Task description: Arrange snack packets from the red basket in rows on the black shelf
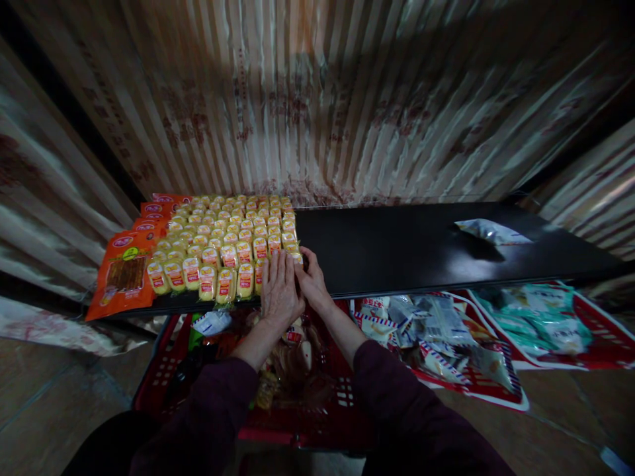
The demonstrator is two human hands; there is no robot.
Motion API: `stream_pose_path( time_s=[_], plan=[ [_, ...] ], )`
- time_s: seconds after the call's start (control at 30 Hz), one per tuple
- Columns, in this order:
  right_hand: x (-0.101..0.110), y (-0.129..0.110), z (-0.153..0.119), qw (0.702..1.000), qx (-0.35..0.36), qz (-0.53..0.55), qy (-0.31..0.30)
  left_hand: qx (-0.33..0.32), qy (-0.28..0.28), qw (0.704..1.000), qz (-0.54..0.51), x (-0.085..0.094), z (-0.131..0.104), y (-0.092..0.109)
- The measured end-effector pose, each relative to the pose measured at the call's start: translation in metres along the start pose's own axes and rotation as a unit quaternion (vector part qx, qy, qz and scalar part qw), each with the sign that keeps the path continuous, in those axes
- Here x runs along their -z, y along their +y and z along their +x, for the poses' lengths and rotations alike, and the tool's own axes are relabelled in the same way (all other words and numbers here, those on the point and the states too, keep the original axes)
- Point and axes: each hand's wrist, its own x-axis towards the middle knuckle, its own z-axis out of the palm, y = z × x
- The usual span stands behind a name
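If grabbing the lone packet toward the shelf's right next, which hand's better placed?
Right, probably. The right hand is nearer the packet; the left hand is farther off, against the front of the wrapped snacks.

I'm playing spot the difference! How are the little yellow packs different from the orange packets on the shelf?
The yellow packs are small; the orange packets are bigger. The yellow packs stand in many rows, while the orange packets overlap in one line at the left end. The yellow packs have see-through wrapping, but the orange packets are mostly plain orange. Both sit on the black shelf.
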Motion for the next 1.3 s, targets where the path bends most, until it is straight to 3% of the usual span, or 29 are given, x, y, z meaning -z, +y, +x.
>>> stream_pose_path(
  time_s=[0.17, 0.43, 0.8, 1.3],
  plan=[
    [0.001, 0.002, 0.017, 0.998, -0.054, 0.019, 0.021, 0.004, -0.001, 1.000, 0.002, 0.002, 0.000, -0.001],
    [-0.010, 0.014, 0.050, 0.997, -0.056, 0.050, -0.011, 0.025, -0.004, 1.000, 0.002, -0.002, 0.000, 0.001],
    [-0.013, 0.001, 0.040, 1.000, -0.013, -0.022, -0.012, 0.060, -0.004, 0.998, -0.005, -0.004, 0.007, 0.003],
    [-0.022, 0.004, 0.041, 0.996, 0.022, -0.080, -0.011, 0.061, 0.000, 0.998, 0.008, -0.011, 0.009, -0.003]
  ],
)
